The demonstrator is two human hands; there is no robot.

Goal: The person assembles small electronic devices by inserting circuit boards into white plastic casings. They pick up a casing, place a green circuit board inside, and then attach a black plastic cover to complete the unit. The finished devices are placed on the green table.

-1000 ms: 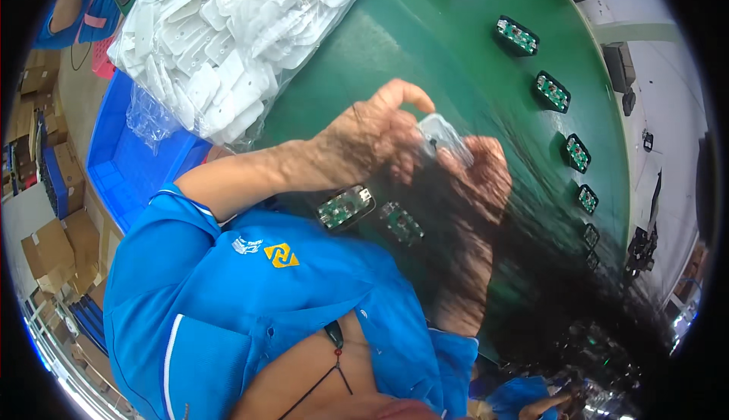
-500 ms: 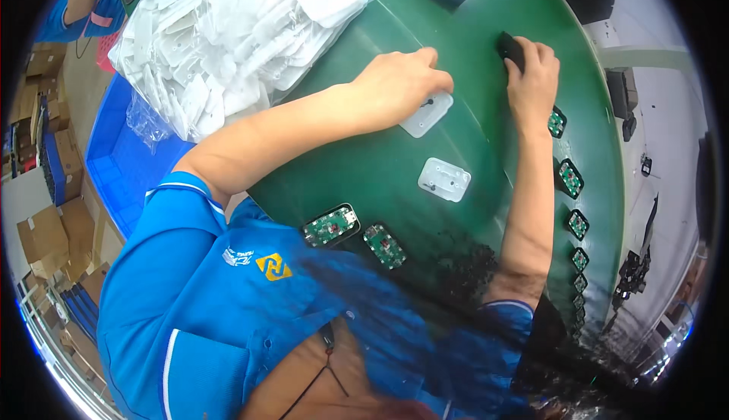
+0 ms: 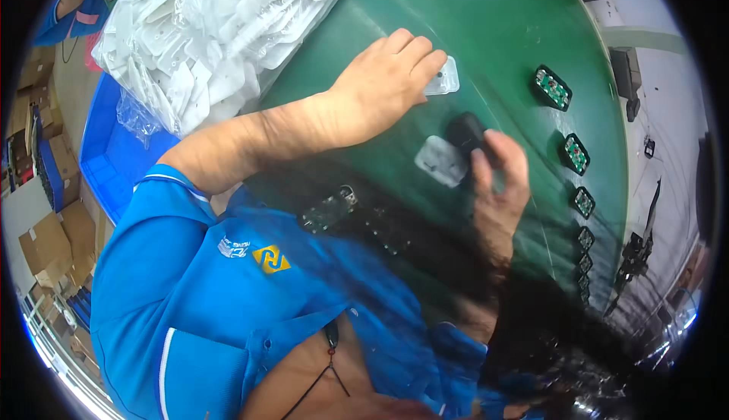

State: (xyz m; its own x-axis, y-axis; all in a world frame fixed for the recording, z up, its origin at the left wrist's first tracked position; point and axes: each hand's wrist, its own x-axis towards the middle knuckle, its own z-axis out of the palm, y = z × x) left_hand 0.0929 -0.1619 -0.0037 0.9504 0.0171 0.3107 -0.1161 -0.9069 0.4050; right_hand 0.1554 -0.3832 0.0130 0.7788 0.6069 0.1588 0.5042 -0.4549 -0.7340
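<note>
The black case [image 3: 465, 130] lies up and to the left of your right hand [image 3: 497, 165], its long axis seeming to slant from upper left to lower right, and your right thumb and fingers pinch its near end. Just left of it, close to that hand, a white cover [image 3: 439, 163] lies on the green table [image 3: 501, 33], while your left hand [image 3: 389, 82] bends over another white cover [image 3: 446, 78], its grip impossible to tell. Compared with half a second ago, your right hand has brought the case inward from the row of circuit boards [image 3: 576, 154].
</note>
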